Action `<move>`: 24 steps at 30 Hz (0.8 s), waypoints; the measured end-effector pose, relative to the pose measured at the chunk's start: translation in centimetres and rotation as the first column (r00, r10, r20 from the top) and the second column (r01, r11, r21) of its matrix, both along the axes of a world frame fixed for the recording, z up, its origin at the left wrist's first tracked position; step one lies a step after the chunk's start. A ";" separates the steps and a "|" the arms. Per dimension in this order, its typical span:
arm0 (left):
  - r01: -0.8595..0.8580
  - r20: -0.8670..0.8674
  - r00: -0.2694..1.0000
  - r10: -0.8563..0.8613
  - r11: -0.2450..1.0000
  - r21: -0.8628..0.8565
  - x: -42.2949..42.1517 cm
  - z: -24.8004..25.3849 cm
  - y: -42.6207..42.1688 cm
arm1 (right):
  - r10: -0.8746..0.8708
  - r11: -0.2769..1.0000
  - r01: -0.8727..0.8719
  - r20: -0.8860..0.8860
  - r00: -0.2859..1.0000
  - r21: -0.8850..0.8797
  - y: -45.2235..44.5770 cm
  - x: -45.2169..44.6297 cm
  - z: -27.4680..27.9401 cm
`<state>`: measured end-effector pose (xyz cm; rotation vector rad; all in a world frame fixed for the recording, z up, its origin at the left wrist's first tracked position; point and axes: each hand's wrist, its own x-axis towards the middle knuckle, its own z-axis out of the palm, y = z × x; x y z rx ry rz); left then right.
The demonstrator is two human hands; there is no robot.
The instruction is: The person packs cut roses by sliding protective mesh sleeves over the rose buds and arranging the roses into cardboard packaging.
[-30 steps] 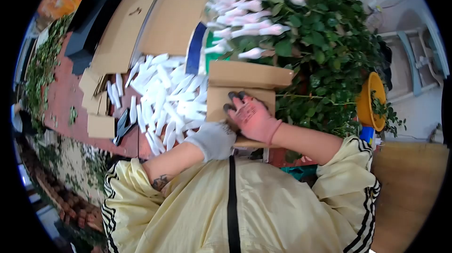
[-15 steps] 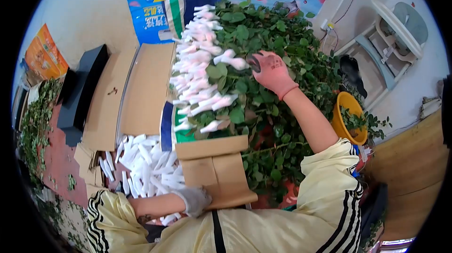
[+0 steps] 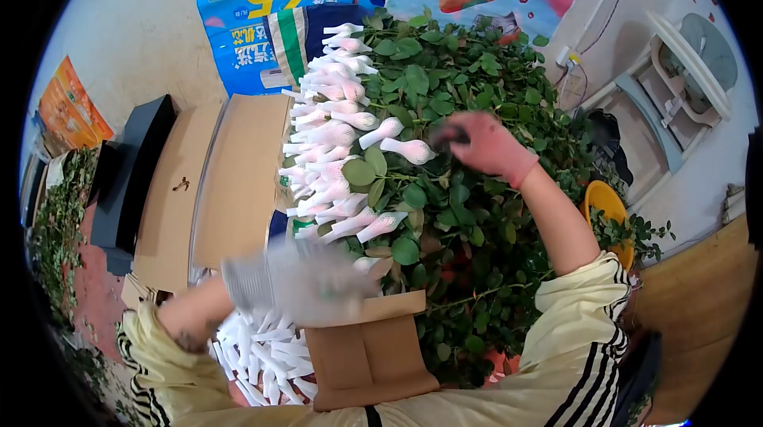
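My right hand, in a pink glove with dark fingertips, is closed just behind a rose bud in a white net sleeve; what its fingers hold is too blurred to make out. My left hand, in a grey glove, is smeared by motion above the left edge of a folded cardboard piece. Many sleeved buds lie stacked in rows, their leafy stems spreading to the right.
Loose white sleeves lie in a heap at lower left. Flat cardboard and a black box stand farther left. At the right are a yellow basin and a white high chair.
My left hand has lifted off the cardboard and moved up and forward. My right hand stays among the stems near the sleeved buds, slightly farther right in view.
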<state>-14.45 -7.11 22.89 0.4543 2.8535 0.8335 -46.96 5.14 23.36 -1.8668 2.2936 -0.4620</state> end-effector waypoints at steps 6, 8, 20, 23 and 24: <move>-0.646 -0.581 0.645 0.496 0.761 -0.067 -11.1 -0.6 -8.0 | 0.084 0.992 -0.047 -0.338 0.937 0.117 -7.7 -2.3 -2.0; -0.724 -0.622 0.589 0.516 0.679 -0.122 -13.0 -2.4 -9.6 | 0.097 0.978 0.011 -0.499 0.861 0.208 -8.2 -0.8 -1.9; -0.728 -0.382 0.634 0.672 0.685 -0.003 -14.3 -2.7 -11.1 | -0.230 0.857 0.039 -0.312 0.922 -0.514 -5.3 -5.9 4.9; -0.728 -0.469 0.563 0.680 0.677 0.107 -14.0 -3.3 -10.8 | -0.252 0.838 0.099 -0.219 0.943 -0.537 -4.6 -5.7 5.2; -0.660 -0.656 0.492 0.573 0.736 0.148 -13.5 -1.5 -9.4 | -0.179 0.850 0.025 -0.245 0.953 -0.527 -4.7 -5.4 4.8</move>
